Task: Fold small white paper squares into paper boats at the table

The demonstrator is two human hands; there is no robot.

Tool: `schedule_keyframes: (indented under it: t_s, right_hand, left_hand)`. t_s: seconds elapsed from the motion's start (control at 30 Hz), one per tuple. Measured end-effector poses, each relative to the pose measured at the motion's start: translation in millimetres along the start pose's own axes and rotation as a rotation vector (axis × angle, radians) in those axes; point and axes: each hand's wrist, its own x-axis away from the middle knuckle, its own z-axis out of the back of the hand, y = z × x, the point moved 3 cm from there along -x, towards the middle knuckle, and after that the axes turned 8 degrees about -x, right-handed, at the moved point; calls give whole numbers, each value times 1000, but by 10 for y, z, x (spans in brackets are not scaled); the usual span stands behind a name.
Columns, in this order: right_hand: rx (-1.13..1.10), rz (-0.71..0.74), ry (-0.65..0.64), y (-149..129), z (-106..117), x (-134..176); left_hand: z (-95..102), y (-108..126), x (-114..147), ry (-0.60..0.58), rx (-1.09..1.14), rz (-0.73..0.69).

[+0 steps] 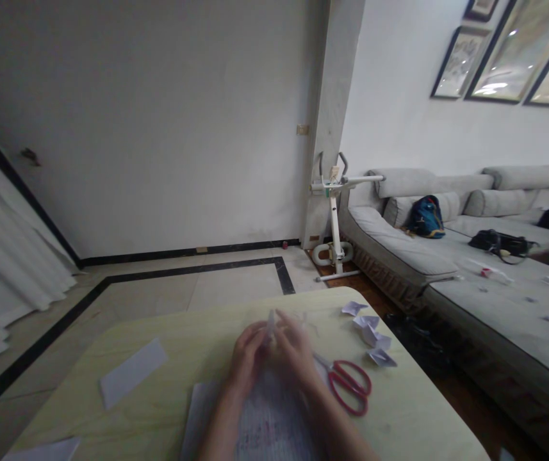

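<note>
My left hand (249,347) and my right hand (295,349) meet over the middle of the table, both with fingers closed round a small piece of folded white paper (271,320). The paper stands up between the fingertips; most of it is hidden and its shape is blurred. Beneath my forearms lies a sheet covered in writing (269,422). Scissors with red handles (351,386) rest just right of my right hand, their blades partly hidden. Beyond them, near the table's right edge, sit several small folded paper boats (370,333).
On the left of the pale wooden table (182,346) lies a white paper strip (132,372), with another paper piece (46,450) at the near left edge. A grey sofa (399,256) holding bags stands to the right. Behind the table is a white exercise machine (334,218).
</note>
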Motion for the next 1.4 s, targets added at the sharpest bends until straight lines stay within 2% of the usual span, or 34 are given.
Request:
schedule_keyframes:
  t_s: [0.1,0.23,0.37,0.57,0.63,0.8,0.97,1.1,1.2,1.4]
  right_hand:
    - [53,56,11,7,-13,16]
    - [132,55,76,32,-4,10]
    - [149,68,92,52,17,-10]
    - [180,15,136,78,35,-21]
    - [208,17,126,74,35,-29]
    - [215,10,103,117,52,-55]
    - [206,51,90,172,48,-37]
    - [203,65,89,143,29,-11]
    - [145,24,78,113,9,-13]
    - [-74,-193,78,113,30,-71]
  left_hand:
    - [-38,-31,-3,-67,52,33]
    - [-97,-11,47,-174,-5,44]
    - [-69,-10,65,-115,-90,49]
    - [19,-90,-13,9,-32,32]
    - [24,-108,-36,0,-22,31]
    - [-32,-122,-63,-124,65,98]
    - [-53,-86,-43,-98,43,56]
    - [-86,-35,-1,-124,59,20]
    - [-100,24,31,-109,8,-3]
    - [-110,96,56,-105,-68,-61]
